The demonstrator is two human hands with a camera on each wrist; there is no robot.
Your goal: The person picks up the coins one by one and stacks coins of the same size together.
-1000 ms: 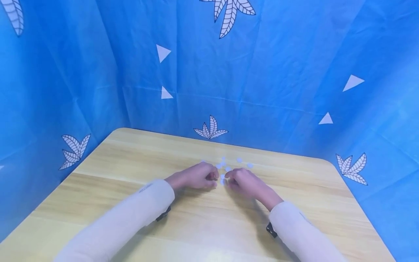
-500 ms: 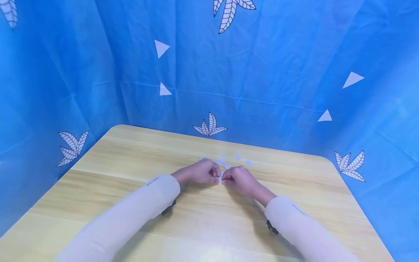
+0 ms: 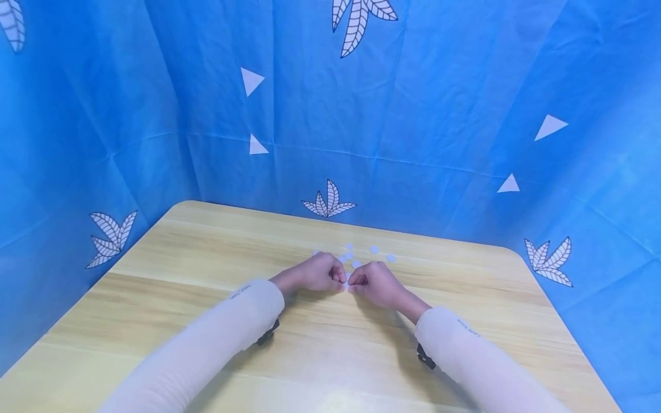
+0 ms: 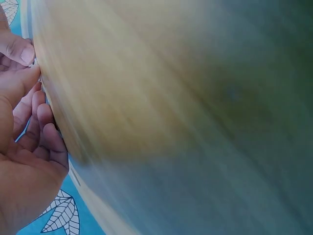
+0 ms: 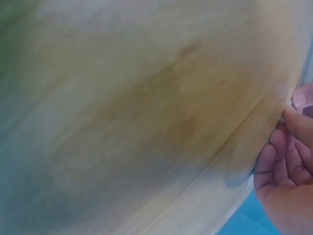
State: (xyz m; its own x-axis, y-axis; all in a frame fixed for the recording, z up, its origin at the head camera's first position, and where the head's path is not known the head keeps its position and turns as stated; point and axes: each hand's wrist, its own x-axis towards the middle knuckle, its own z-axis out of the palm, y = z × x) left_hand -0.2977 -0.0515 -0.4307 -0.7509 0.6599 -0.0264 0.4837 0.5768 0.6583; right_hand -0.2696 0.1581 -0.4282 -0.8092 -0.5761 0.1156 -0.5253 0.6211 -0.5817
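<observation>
Near the far middle of the table, my left hand and right hand face each other with fingertips almost meeting. Between them shows a small white disc, pinched by thumb and finger from either side. Its lower part is mostly covered by the fingertips. In the left wrist view the left hand has its other fingers curled in behind the thumb. The right hand appears at the edge of the right wrist view, with a pale sliver at its thumb tip.
Several more white discs lie scattered just beyond the hands, among them one disc and another disc on the right. The wooden table ends at a blue patterned curtain behind and on both sides.
Both hands have drawn together; the right hand's extended index finger has bent into a pinch with its thumb. The loose discs beyond have stayed put, and the head view has shifted slightly.
</observation>
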